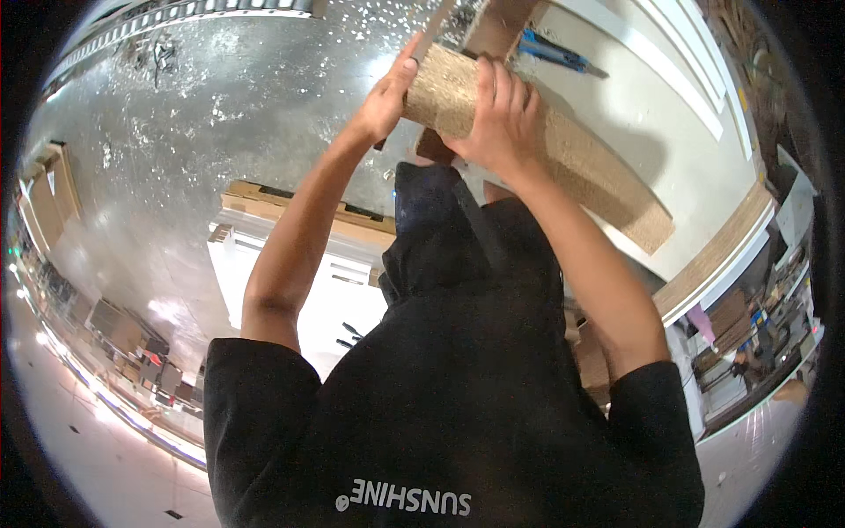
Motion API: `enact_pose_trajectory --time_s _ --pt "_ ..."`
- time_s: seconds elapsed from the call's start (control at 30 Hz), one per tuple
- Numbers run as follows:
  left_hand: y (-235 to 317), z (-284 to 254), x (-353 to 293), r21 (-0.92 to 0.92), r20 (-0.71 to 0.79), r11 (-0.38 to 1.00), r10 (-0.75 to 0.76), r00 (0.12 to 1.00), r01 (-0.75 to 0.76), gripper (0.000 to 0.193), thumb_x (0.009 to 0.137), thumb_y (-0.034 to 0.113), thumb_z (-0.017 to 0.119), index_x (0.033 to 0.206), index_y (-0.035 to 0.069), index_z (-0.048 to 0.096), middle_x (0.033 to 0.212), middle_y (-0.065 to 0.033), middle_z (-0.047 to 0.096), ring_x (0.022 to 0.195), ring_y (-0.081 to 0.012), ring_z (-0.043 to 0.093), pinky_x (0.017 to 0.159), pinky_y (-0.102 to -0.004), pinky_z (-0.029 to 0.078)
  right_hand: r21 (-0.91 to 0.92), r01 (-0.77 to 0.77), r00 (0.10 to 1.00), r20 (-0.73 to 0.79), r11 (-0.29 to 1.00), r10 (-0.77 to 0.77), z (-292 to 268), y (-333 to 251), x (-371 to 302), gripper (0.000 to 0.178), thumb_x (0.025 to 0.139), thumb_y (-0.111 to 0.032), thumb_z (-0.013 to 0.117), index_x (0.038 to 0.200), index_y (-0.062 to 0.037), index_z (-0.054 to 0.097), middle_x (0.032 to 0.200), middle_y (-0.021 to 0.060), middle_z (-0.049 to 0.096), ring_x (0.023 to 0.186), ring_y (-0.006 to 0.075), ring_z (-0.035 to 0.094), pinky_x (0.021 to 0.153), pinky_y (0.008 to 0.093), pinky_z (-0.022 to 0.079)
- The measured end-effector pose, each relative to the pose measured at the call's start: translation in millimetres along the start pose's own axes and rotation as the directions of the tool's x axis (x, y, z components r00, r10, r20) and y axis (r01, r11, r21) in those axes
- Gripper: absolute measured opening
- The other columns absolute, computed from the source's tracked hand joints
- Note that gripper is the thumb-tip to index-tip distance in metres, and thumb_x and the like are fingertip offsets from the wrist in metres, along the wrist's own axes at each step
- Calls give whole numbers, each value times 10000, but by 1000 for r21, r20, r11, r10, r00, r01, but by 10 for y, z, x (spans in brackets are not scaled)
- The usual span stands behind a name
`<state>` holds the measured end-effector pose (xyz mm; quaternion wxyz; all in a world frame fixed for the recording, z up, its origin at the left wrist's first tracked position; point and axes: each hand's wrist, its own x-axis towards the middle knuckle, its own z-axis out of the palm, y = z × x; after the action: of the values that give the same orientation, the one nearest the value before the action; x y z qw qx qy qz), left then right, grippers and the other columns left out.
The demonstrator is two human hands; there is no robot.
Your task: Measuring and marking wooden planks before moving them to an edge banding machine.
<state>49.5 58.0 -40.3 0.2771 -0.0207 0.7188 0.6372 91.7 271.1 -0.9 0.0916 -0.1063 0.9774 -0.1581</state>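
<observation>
Both my arms reach forward over my black shirt. My right hand (503,119) wraps over the top of a long chipboard plank (590,172), fingers curled round its near end. My left hand (387,97) grips the same end from the left side, thumb raised along a thin pale strip (433,33) that rises from the plank's end. The plank slants down to the right across a white panel (656,106).
A blue hand tool (556,53) lies on the white panel beyond the plank, next to a brown wooden block (497,26). Below my arms stands a stack of white and wood-edged boards (295,220). The grey floor (202,106) is speckled with white chips.
</observation>
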Motion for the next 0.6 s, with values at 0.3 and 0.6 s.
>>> enact_pose_trajectory --time_s 0.3,0.6 --pt "-304 -445 196 -440 -18 886 -170 985 145 621 1168 474 336 1377 -64 565 1282 -191 724 1094 -234 700 1017 -365 558 -40 -34 997 71 999 37 -112 -65 -7 1282 646 -529 952 1602 13 292 1532 201 422 1406 395 424 1176 623 302" --pt "-137 -204 222 -182 73 924 -328 942 336 620 1150 527 385 1271 -4 681 1087 -83 714 959 -144 637 877 -323 531 -29 -29 999 26 999 29 25 8 -52 1298 630 -559 938 1613 -32 274 1550 173 386 1384 385 428 1152 633 317"
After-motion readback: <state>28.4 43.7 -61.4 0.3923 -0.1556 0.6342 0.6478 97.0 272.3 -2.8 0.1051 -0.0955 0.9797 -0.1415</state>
